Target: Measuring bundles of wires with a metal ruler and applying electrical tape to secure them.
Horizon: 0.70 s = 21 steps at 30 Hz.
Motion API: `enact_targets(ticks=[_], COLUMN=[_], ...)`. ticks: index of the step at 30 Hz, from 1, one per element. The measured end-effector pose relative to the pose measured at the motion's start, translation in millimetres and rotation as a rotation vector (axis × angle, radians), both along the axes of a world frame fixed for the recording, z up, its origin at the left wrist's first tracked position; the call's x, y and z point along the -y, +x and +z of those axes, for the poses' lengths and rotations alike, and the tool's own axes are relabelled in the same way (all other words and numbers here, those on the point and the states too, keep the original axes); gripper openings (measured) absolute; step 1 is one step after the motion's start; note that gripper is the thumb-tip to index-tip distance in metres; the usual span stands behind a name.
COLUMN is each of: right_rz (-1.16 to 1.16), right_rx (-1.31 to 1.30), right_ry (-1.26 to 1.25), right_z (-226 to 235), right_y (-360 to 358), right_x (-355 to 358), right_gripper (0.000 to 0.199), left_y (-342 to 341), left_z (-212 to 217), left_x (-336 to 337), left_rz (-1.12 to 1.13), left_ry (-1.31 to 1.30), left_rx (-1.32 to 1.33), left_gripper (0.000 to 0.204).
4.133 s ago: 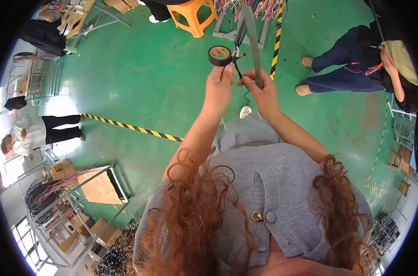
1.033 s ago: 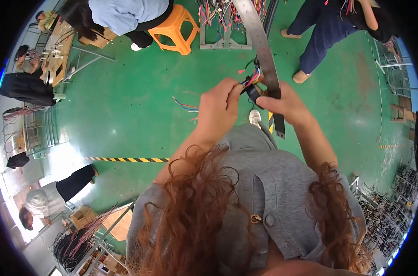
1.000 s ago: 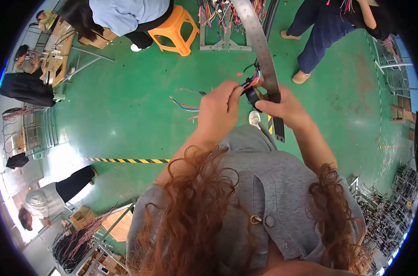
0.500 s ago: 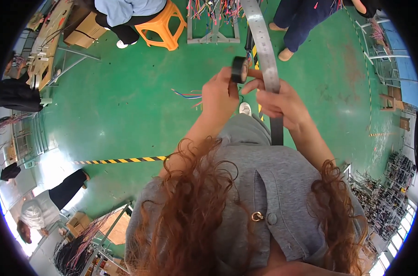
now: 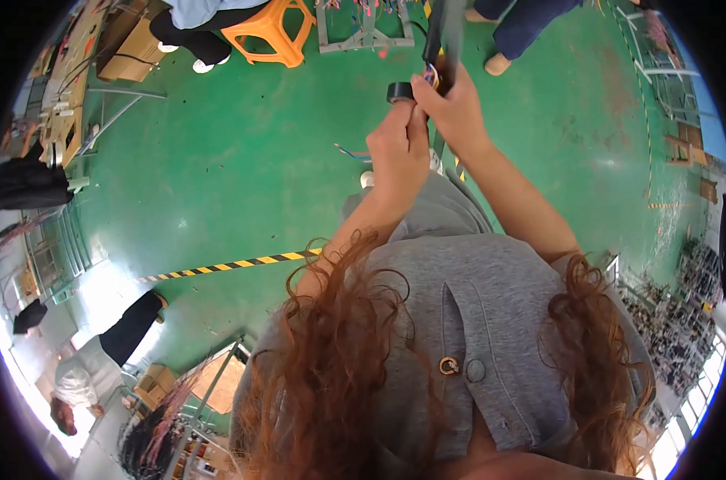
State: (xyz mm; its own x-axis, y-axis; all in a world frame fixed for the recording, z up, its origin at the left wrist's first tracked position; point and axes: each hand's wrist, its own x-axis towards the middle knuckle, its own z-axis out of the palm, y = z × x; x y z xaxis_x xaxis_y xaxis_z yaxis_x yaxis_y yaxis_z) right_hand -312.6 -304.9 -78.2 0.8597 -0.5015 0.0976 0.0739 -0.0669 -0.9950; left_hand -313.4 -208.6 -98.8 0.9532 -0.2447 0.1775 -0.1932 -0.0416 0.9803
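A roll of black tape (image 5: 400, 92) is gripped in my left hand (image 5: 399, 152), whose fingers are closed. Right beside it, my right hand (image 5: 459, 112) closes round the lower end of a black-sleeved wire bundle (image 5: 434, 40). Thin coloured wires (image 5: 433, 77) show where the sleeve stops, by the right thumb. A grey metal ruler strip (image 5: 454, 36), nearly edge-on and blurred, runs along the bundle's right side. Whether my right hand also touches the ruler is hidden. The fingertips of both hands almost meet.
Ahead stands a metal rack (image 5: 367, 40) hung with wires. An orange stool (image 5: 275, 36) with a seated person is at the far left; another person's legs (image 5: 531, 28) are at the far right. Loose wires (image 5: 352, 152) lie on the green floor. Striped tape (image 5: 235, 266) crosses it.
Both hands have moved forward, and the right has gone from the ruler's face to the wire bundle. The ruler has turned from flat to nearly edge-on. The tape roll stays in my left hand.
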Motion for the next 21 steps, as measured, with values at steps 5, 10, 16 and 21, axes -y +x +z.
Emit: enact_targets(ticks=[5,10,16,21], right_rz=[0.133,0.135,0.012,-0.083], right_rx=[-0.225,-0.392,-0.626,-0.604], right_ry=[0.137,-0.112,0.184,0.198], right_z=[-3,-7,10,2], right_y=[-53,-159,-179,-171], right_x=[56,59,31,22], right_gripper=[0.033,0.025,0.023,0.023], left_y=[12,5,-20,-8], left_z=[0,6,18,13], left_x=[13,44,81,87], left_rz=[-0.093,-0.195,-0.309,-0.374], left_ry=[-0.057,-0.376,-0.567,-0.594], left_rx=[-0.218,-0.673,-0.792,-0.807], left_gripper=[0.016,0.021,0.024,0.026])
